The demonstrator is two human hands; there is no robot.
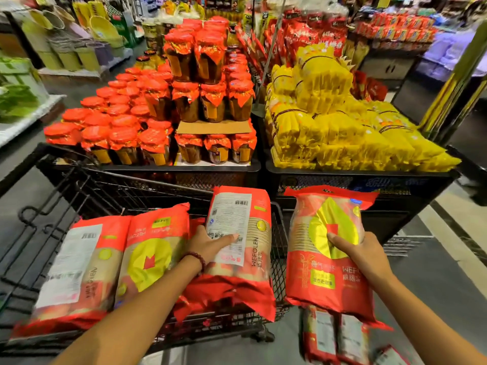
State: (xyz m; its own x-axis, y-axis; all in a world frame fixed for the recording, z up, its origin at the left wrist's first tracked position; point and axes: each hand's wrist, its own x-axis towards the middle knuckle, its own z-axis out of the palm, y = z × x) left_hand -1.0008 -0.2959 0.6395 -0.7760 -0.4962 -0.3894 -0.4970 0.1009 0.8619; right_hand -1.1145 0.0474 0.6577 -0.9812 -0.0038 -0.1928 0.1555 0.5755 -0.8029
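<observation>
Loading shopping cart (110,191) | left hand (210,245) grips first WEFOLEN pack (253,262) over cart's right end, long axis 12-to-6 | right hand (363,252) clasps second WEFOLEN pack (329,283) at 3 o'clock, outside cart.

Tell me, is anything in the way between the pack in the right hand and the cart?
Yes. The cart's wire side wall lies between them, and just inside it the left hand holds another pack upright. The pack in the right hand would probably have to go up and over.
</observation>
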